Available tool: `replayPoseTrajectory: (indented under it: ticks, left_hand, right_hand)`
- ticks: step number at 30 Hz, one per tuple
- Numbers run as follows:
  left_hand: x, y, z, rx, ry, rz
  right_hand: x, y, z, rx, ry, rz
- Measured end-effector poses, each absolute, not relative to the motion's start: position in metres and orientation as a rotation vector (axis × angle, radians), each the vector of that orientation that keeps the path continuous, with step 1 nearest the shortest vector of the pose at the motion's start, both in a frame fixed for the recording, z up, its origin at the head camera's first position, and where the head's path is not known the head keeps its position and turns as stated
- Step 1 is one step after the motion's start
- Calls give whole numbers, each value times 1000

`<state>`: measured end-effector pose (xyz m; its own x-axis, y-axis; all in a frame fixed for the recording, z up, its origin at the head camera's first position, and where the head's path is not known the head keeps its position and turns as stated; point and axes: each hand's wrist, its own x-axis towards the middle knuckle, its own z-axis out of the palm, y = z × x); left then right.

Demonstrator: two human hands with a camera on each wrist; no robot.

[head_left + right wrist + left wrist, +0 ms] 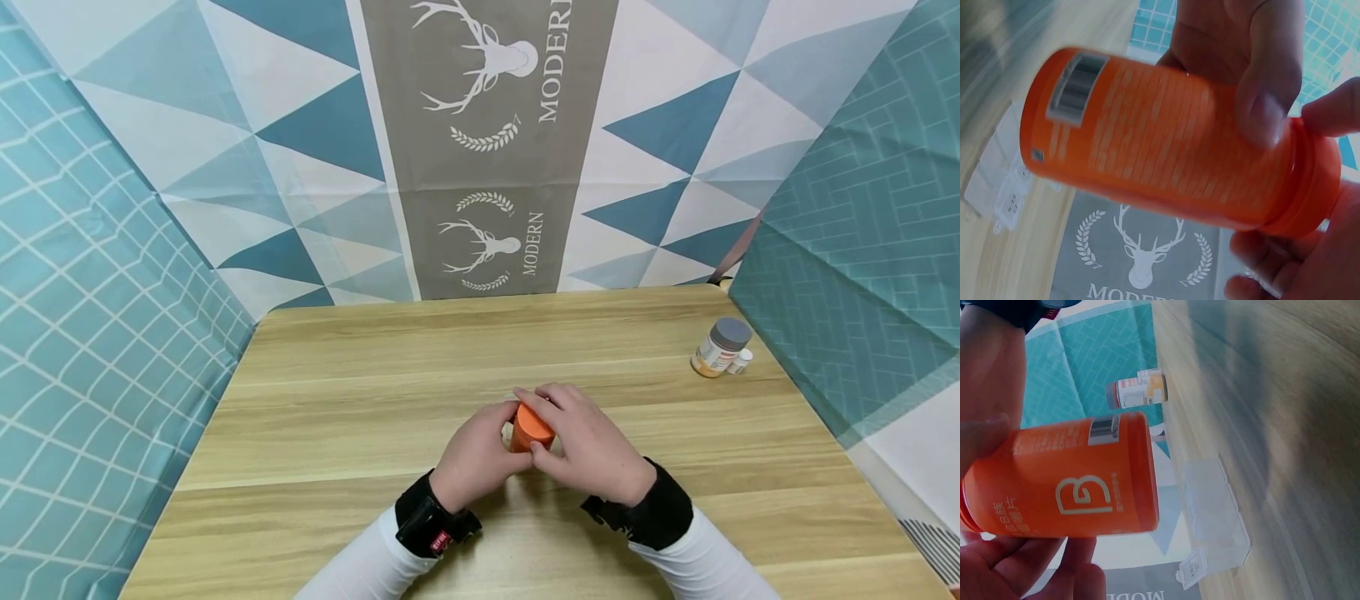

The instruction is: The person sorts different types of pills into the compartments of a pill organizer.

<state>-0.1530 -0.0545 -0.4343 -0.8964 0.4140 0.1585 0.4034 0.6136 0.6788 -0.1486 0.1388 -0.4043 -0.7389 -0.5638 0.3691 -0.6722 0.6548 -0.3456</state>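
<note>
Both hands are on an orange bottle (531, 427) with an orange cap, held near the middle of the wooden table. My left hand (477, 454) grips the bottle's body; in the right wrist view its thumb (1266, 112) presses just below the cap. The right hand (588, 437) holds the cap (1316, 178) with its fingers around the rim. White print and a barcode (1104, 430) show on the bottle's side. Beyond it on the table sits a clear pill organizer (1213, 509), one small lid (1193, 569) flipped up; the hands mostly hide it in the head view.
A bottle with a grey cap (722, 346) stands at the table's right side, a small white bottle (740, 362) close beside it. Patterned cloth (487, 167) hangs behind the table's far edge, and blue-green cloths hang along both sides.
</note>
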Motion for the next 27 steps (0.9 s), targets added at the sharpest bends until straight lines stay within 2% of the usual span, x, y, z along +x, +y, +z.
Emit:
replayPoseTrajectory:
  ticks: [5,12,15,27]
  left_hand:
    - [-153,-54,-434,717,2769,1184]
    - [-153,-51,-436,712,2800,1177]
    - [-152,-51,-436,687,2796,1195]
    - [-154,-53,-437,676,2769,1200]
  right_hand:
    - [-149,144,-402,1101,-2653,737]
    - [-148,134,-407,692,-2793,762]
    - [-147,129,-409,628,-2779,748]
    - [-149,137,-404,996,-2608,627]
